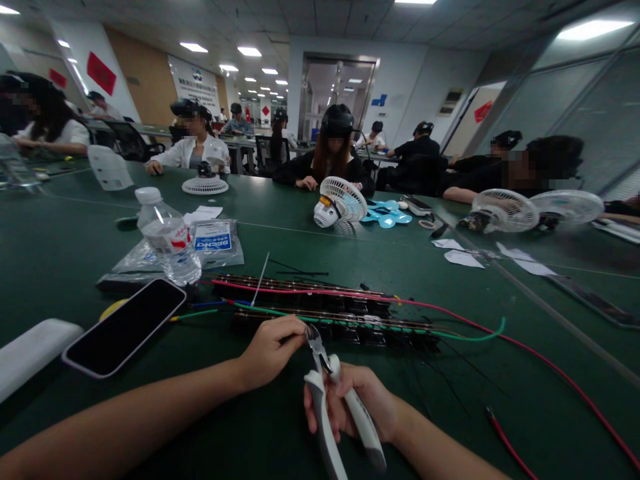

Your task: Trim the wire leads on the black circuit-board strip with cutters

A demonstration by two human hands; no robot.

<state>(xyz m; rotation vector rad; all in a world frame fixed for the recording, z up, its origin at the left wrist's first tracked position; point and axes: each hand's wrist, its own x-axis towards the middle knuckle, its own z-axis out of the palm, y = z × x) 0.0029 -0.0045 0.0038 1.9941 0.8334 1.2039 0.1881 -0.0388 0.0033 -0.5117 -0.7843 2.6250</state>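
Observation:
Diagonal cutters (323, 383) with white and grey handles are in my right hand (367, 400), their jaws pointing away from me and the handles spread. My left hand (275, 348) is closed in a pinch right beside the jaws, at the near edge of a black terminal strip (350, 328). What its fingers hold is too small to make out. A second black strip (300, 295) lies parallel behind. Along the strips run a green wire (470, 338) and a red wire (440, 307). A white cable tie (261, 280) sticks up at the left.
A phone (127, 327), a water bottle (167, 240) and a plastic bag (217, 241) lie to the left. Loose black cable ties (443, 380) and a red cable piece (505, 437) are at right. Fan parts (345, 200) and several people sit across the table (280, 233).

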